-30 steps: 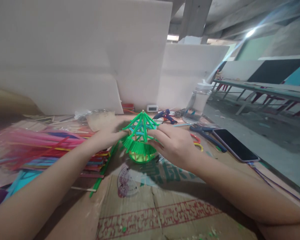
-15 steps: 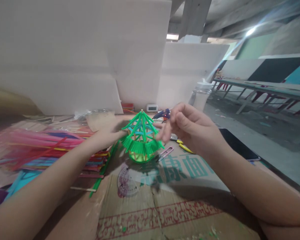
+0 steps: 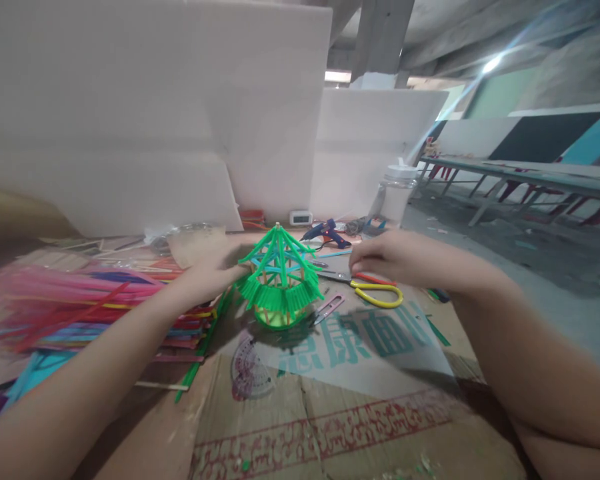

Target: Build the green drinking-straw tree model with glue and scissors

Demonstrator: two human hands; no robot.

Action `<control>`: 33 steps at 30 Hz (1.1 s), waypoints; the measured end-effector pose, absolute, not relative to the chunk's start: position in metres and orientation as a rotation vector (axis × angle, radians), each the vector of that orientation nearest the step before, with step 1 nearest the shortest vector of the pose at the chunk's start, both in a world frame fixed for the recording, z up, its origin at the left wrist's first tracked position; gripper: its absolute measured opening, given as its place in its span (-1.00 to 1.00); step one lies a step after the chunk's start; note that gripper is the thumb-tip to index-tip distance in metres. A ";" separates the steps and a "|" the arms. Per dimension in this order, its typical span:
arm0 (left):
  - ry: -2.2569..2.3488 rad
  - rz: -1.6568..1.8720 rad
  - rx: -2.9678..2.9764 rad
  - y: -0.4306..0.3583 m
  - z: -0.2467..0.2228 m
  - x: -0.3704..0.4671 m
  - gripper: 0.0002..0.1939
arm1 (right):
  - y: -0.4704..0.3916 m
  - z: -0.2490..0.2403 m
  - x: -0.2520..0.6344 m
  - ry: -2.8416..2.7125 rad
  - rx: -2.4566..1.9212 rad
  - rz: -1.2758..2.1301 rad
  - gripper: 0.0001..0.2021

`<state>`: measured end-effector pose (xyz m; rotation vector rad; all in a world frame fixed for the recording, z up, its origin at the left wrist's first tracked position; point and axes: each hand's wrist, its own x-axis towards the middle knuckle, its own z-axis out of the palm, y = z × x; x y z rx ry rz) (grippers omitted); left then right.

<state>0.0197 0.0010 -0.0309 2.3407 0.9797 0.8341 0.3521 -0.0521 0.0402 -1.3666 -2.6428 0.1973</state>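
Observation:
A small model pavilion (image 3: pixel 281 280) of green pipe cleaners, light blue bars and thin wooden posts stands upright on the cardboard. My left hand (image 3: pixel 225 272) grips its left side, its fingertips partly hidden behind the model. To the right, my right hand (image 3: pixel 385 257) is low over the table, its fingers curled down and together; whatever lies between them is hidden. Beneath and beside it lie scissors (image 3: pixel 379 295) with yellow and red handles. A thin light blue strip (image 3: pixel 336 253) reaches toward its fingertips. Pink thread snips (image 3: pixel 330 307) rest between the model and the scissors.
Bundled coloured pipe cleaners (image 3: pixel 130 313) spread over the left side. A blue glue gun (image 3: pixel 327 233), a small digital clock (image 3: pixel 301 218) and a clear bottle (image 3: pixel 396 193) stand behind. A protractor (image 3: pixel 250 367) lies in front on the cardboard (image 3: pixel 330 420).
My right hand has moved away from the model, rightward and down toward the scissors, its fingers now turned downward. My left hand stays at the model. The view has shifted slightly.

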 end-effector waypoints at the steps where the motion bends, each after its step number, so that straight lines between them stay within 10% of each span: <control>1: 0.977 0.835 2.337 0.000 -0.030 0.020 -0.45 | -0.047 0.043 0.361 -2.548 -1.392 0.207 -0.81; 9: 1.027 0.823 2.315 0.000 -0.031 0.021 -0.44 | -0.011 0.059 0.417 -1.092 -0.753 0.488 -0.76; 16: 1.000 0.821 2.340 0.002 -0.026 0.017 -0.42 | -0.047 0.045 0.358 -1.813 -0.943 0.787 -0.86; 26: 1.167 0.833 2.372 0.003 -0.027 0.014 -0.57 | 0.010 0.000 0.384 -2.260 -1.543 -0.087 -0.73; 33: 1.290 0.888 2.375 -0.001 -0.028 0.019 -0.61 | -0.009 0.017 0.372 -1.879 -1.072 0.891 -0.68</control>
